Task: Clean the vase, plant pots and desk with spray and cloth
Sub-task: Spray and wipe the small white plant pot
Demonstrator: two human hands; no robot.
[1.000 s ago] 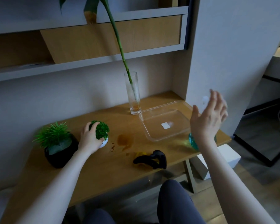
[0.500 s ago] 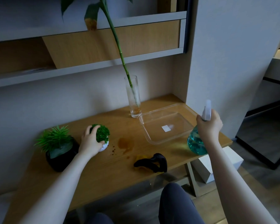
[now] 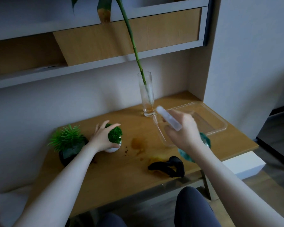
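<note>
Steadying the small white pot in a cupping left hand; right hand is gripping the spray bottle, nozzle angled potward, likely for spraying.

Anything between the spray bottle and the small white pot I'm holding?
Nothing visible. The spray bottle in the right hand faces bare desk with brown stains; the left hand grips the white pot.

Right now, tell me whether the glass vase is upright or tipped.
Upright. The vase stands on its base at the back of the desk, with the green stalk leaning out of it.
</note>
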